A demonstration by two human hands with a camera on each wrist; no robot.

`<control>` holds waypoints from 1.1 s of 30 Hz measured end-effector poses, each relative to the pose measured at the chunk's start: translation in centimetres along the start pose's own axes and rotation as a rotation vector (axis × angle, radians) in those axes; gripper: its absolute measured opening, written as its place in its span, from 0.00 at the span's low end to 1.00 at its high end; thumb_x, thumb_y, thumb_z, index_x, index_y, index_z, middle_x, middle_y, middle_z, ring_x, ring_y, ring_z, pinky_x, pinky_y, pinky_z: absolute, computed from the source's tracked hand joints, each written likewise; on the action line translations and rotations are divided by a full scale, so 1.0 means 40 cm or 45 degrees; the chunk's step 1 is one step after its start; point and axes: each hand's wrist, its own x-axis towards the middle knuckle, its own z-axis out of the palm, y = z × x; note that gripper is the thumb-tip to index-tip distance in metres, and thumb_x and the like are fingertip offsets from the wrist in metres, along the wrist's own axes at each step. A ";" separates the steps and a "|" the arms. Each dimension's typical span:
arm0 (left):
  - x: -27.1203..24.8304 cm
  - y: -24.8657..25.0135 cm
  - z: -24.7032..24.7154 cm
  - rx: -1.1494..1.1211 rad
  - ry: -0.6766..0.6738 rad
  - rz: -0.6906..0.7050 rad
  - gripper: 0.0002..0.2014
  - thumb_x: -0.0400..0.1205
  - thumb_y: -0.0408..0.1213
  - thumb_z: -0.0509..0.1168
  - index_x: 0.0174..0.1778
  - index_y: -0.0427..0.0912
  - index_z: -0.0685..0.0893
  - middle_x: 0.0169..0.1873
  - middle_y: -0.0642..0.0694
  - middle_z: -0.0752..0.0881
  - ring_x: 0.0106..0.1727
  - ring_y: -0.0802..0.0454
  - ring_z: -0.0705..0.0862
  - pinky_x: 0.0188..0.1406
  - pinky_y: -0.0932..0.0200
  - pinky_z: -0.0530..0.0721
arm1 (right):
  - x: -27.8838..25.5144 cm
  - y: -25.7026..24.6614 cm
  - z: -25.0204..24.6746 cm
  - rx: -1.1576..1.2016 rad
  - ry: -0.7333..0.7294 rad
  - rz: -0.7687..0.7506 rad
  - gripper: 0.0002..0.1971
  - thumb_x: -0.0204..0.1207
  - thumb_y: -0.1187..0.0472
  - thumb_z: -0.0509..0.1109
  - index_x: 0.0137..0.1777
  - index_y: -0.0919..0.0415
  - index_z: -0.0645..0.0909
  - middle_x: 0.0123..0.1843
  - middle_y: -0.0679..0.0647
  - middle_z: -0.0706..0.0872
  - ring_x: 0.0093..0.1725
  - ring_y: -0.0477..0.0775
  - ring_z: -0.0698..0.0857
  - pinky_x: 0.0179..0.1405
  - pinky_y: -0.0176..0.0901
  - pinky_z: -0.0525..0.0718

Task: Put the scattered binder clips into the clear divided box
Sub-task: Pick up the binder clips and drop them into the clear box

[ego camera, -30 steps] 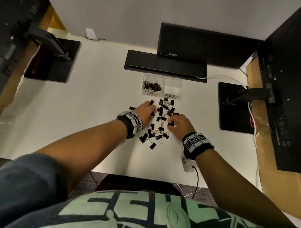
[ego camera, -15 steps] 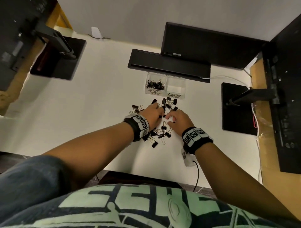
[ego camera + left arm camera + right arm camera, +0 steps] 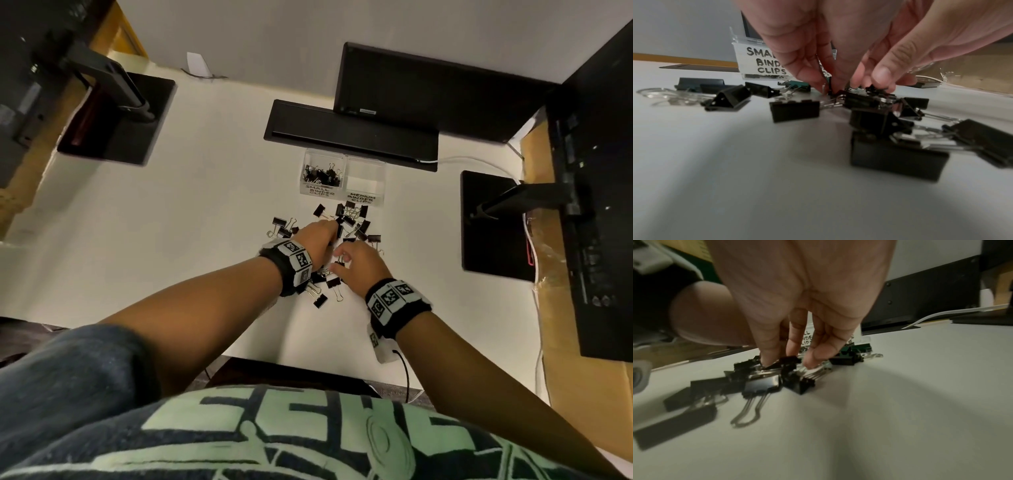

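Note:
Several black binder clips (image 3: 354, 222) lie scattered on the white desk in front of the clear divided box (image 3: 342, 193). Its left compartment, labelled small binder clips (image 3: 322, 176), holds a heap of clips. The right one, labelled medium, looks empty. My left hand (image 3: 334, 228) reaches into the pile, and in the left wrist view its thumb and fingertips (image 3: 882, 78) pinch a clip (image 3: 865, 97). My right hand (image 3: 339, 260) is just beside it, its thumb and fingers (image 3: 766, 356) curled down around a black clip (image 3: 790, 361).
A black keyboard (image 3: 349, 133) lies right behind the box, with a monitor (image 3: 438, 92) behind that. Black monitor stand bases sit at the left (image 3: 116, 116) and the right (image 3: 493, 222). A white cable (image 3: 462, 159) runs along the back right. More clips (image 3: 320, 301) lie near the wrists.
My right hand has moved left through the pile, closer to my left hand. The left hand has stayed over the middle of the clips, its fingers closing down.

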 end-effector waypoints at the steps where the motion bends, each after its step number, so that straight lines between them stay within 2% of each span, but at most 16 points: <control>1: -0.002 -0.001 -0.002 -0.033 0.011 -0.016 0.06 0.79 0.25 0.59 0.50 0.34 0.77 0.49 0.35 0.83 0.47 0.40 0.81 0.45 0.52 0.78 | 0.002 -0.002 0.007 -0.023 -0.009 -0.009 0.11 0.74 0.57 0.73 0.54 0.59 0.83 0.47 0.50 0.76 0.45 0.50 0.77 0.49 0.44 0.79; 3: -0.005 -0.004 -0.008 -0.125 0.047 -0.067 0.07 0.80 0.27 0.57 0.52 0.36 0.76 0.48 0.37 0.85 0.46 0.42 0.83 0.46 0.50 0.81 | 0.005 -0.003 0.015 -0.042 -0.011 -0.006 0.09 0.75 0.58 0.72 0.53 0.60 0.84 0.48 0.52 0.77 0.46 0.51 0.78 0.48 0.42 0.77; 6: 0.006 -0.011 -0.030 -0.209 0.146 -0.132 0.11 0.81 0.28 0.56 0.58 0.39 0.77 0.55 0.40 0.82 0.51 0.43 0.83 0.54 0.50 0.83 | 0.010 -0.001 0.010 0.045 -0.002 0.018 0.06 0.76 0.61 0.70 0.51 0.60 0.85 0.50 0.54 0.81 0.45 0.48 0.78 0.45 0.36 0.75; 9: 0.035 -0.025 -0.075 -0.204 0.288 -0.106 0.10 0.82 0.28 0.57 0.56 0.40 0.78 0.57 0.41 0.80 0.51 0.46 0.83 0.57 0.52 0.83 | 0.017 0.003 -0.011 0.287 0.026 0.120 0.07 0.78 0.64 0.65 0.49 0.59 0.85 0.45 0.50 0.84 0.38 0.43 0.80 0.34 0.29 0.75; 11: 0.065 -0.035 -0.116 -0.167 0.337 -0.113 0.08 0.82 0.30 0.57 0.54 0.43 0.78 0.56 0.43 0.79 0.50 0.46 0.83 0.55 0.51 0.84 | 0.031 0.008 -0.030 0.501 0.060 0.227 0.09 0.79 0.66 0.61 0.49 0.59 0.84 0.43 0.52 0.86 0.35 0.45 0.82 0.31 0.31 0.76; 14: 0.117 -0.042 -0.175 -0.099 0.351 -0.150 0.09 0.83 0.31 0.57 0.55 0.43 0.78 0.57 0.42 0.78 0.49 0.43 0.83 0.55 0.48 0.84 | 0.060 0.013 -0.074 0.703 0.126 0.327 0.09 0.78 0.67 0.60 0.51 0.57 0.81 0.45 0.57 0.88 0.35 0.48 0.81 0.33 0.39 0.81; 17: 0.162 -0.046 -0.207 -0.058 0.338 -0.193 0.11 0.83 0.28 0.56 0.56 0.43 0.79 0.59 0.41 0.78 0.51 0.42 0.83 0.54 0.50 0.84 | 0.098 0.011 -0.130 0.662 0.175 0.307 0.09 0.79 0.65 0.63 0.56 0.57 0.79 0.48 0.57 0.86 0.36 0.48 0.82 0.37 0.41 0.84; 21: 0.199 -0.049 -0.217 -0.016 0.252 -0.247 0.17 0.79 0.22 0.59 0.61 0.44 0.77 0.64 0.40 0.76 0.54 0.42 0.83 0.51 0.53 0.81 | 0.177 -0.013 -0.187 0.498 0.275 0.215 0.08 0.78 0.65 0.64 0.55 0.55 0.80 0.53 0.57 0.85 0.40 0.48 0.85 0.34 0.32 0.80; 24: 0.204 -0.046 -0.216 -0.059 0.236 -0.298 0.27 0.77 0.19 0.62 0.71 0.45 0.71 0.70 0.40 0.72 0.59 0.39 0.82 0.58 0.49 0.84 | 0.246 -0.049 -0.203 0.415 0.297 0.127 0.11 0.78 0.66 0.64 0.49 0.49 0.82 0.52 0.55 0.85 0.43 0.51 0.87 0.41 0.39 0.87; 26: 0.193 -0.040 -0.215 -0.079 0.272 -0.279 0.30 0.77 0.19 0.61 0.75 0.45 0.68 0.72 0.39 0.68 0.60 0.38 0.82 0.59 0.48 0.84 | 0.281 -0.082 -0.206 0.363 0.297 0.064 0.12 0.79 0.67 0.63 0.52 0.50 0.83 0.51 0.52 0.84 0.44 0.50 0.86 0.47 0.44 0.88; 28: 0.171 -0.035 -0.211 -0.087 0.299 -0.240 0.31 0.77 0.19 0.60 0.76 0.44 0.67 0.72 0.38 0.66 0.58 0.39 0.82 0.57 0.48 0.85 | 0.307 -0.112 -0.203 0.307 0.279 0.011 0.14 0.79 0.68 0.62 0.56 0.53 0.83 0.51 0.49 0.82 0.45 0.49 0.85 0.48 0.42 0.87; 31: 0.126 -0.030 -0.190 -0.117 0.321 -0.218 0.28 0.78 0.21 0.60 0.73 0.43 0.68 0.70 0.39 0.67 0.51 0.42 0.84 0.51 0.46 0.86 | 0.320 -0.137 -0.202 0.277 0.214 -0.018 0.18 0.77 0.71 0.60 0.60 0.54 0.83 0.51 0.50 0.82 0.48 0.50 0.83 0.41 0.34 0.80; 33: 0.096 -0.024 -0.164 -0.130 0.322 -0.191 0.23 0.78 0.24 0.61 0.69 0.42 0.71 0.67 0.41 0.69 0.45 0.46 0.83 0.48 0.49 0.87 | 0.315 -0.131 -0.203 0.331 0.207 -0.017 0.18 0.77 0.71 0.58 0.60 0.54 0.82 0.51 0.51 0.84 0.49 0.51 0.85 0.42 0.34 0.81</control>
